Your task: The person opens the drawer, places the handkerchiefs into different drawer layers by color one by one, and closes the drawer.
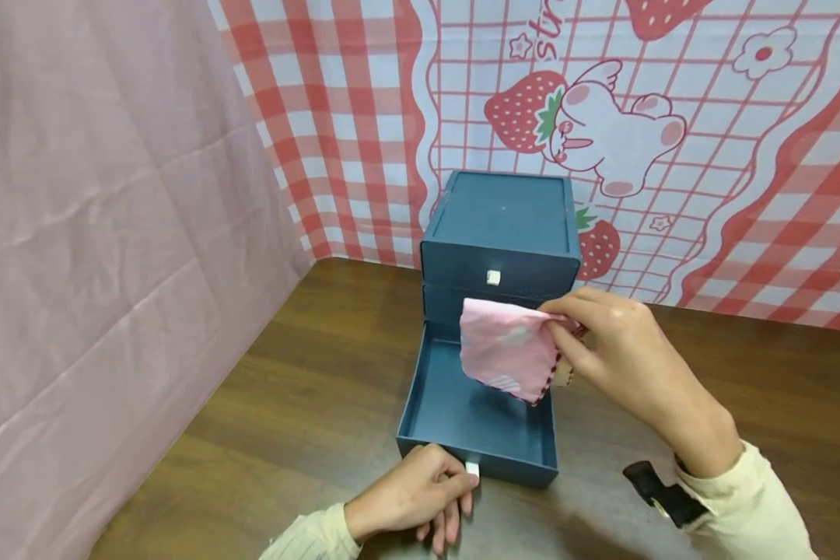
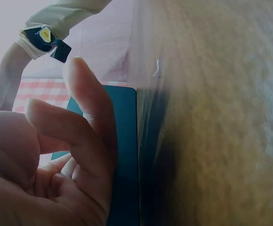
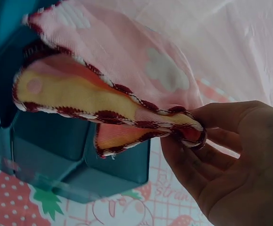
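Note:
A pink cloth (image 1: 507, 350) with pale patches hangs over the pulled-out lower drawer (image 1: 448, 404) of a dark blue drawer box (image 1: 500, 214). My right hand (image 1: 616, 350) pinches the cloth between thumb and fingers at its gathered upper right corner. In the right wrist view, the folded cloth (image 3: 122, 61) shows a yellow part and a dark red and white stitched edge. At the drawer's front, my left hand (image 1: 420, 490) pinches the small white pull tab (image 1: 472, 470) with thumb and index finger. Its other fingers (image 2: 91, 99) are loosely bent below.
The box's upper drawer is closed, with a white knob (image 1: 493, 278) on its front. Everything stands on a brown wooden table (image 1: 287, 389). A strawberry-patterned curtain (image 1: 623, 140) hangs behind it, a plain pink one (image 1: 112, 194) at left. A black strap device (image 1: 665, 494) sits at the right wrist.

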